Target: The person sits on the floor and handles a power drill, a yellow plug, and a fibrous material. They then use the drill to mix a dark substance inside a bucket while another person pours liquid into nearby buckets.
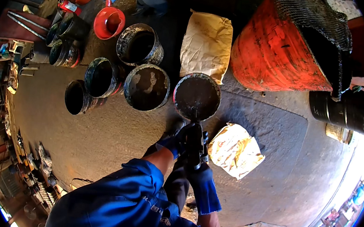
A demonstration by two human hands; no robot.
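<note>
Tipping and snagging are what worry me most here.
Largest first: the red drum, upper right, stands apart from the work. The dark-filled bucket, just above frame centre, could tip or splash, I judge, if the dark tool levers sideways against its near rim. The crumpled paper bag, right of centre, lies near enough to snag a drifting tool. Smallest, my left hand and right hand: each grip looks wrapped round the tool, at lower centre; dark gloves on dark casing could hide a slip from me.
</note>
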